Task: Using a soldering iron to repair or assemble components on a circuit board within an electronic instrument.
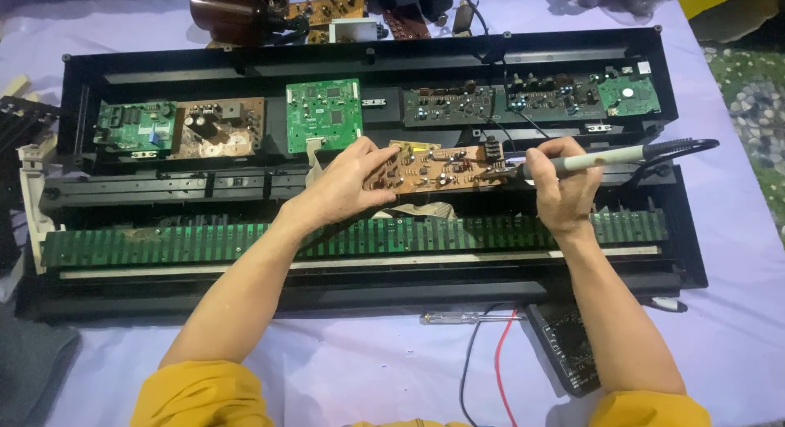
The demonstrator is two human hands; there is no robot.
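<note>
Soldering step: left hand grips the brown circuit board; right hand clasps the soldering iron, tip at the board's 3 o'clock edge, needing steady contact.

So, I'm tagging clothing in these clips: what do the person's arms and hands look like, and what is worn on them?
Both forearms are bare, with mustard-yellow sleeves pushed up near the elbows. The left hand and right hand wear no gloves; no rings or watch show.

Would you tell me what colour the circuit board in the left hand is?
The circuit board is brown, seen in the head view.
</note>
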